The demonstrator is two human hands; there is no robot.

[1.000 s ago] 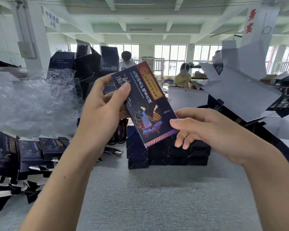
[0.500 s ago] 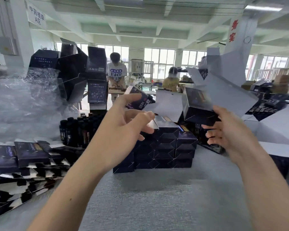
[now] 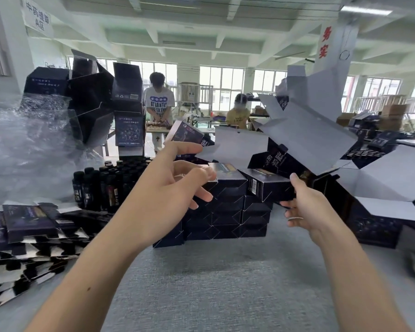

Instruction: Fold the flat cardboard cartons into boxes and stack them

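Note:
A stack of folded dark blue boxes (image 3: 225, 212) stands on the grey table, several layers high. My right hand (image 3: 309, 209) grips one folded box (image 3: 266, 185) with a barcode on its side, thumb on top and fingers underneath, at the top right of the stack. My left hand (image 3: 165, 183) hovers open in front of the stack's upper left, fingers spread, holding nothing. A pile of flat cartons (image 3: 29, 224), dark with white flaps, lies at the left edge of the table.
Dark bottles (image 3: 106, 185) stand behind the flat cartons. Bubble wrap (image 3: 22, 152) heaps at the left. Large opened cartons (image 3: 321, 133) pile up at the right and behind the stack. Two people work at a far bench. Grey table surface (image 3: 213, 283) lies in front.
Both hands held the folded box up close a second ago. My left hand let go, and my right hand carried the box forward and down onto the stack's right side.

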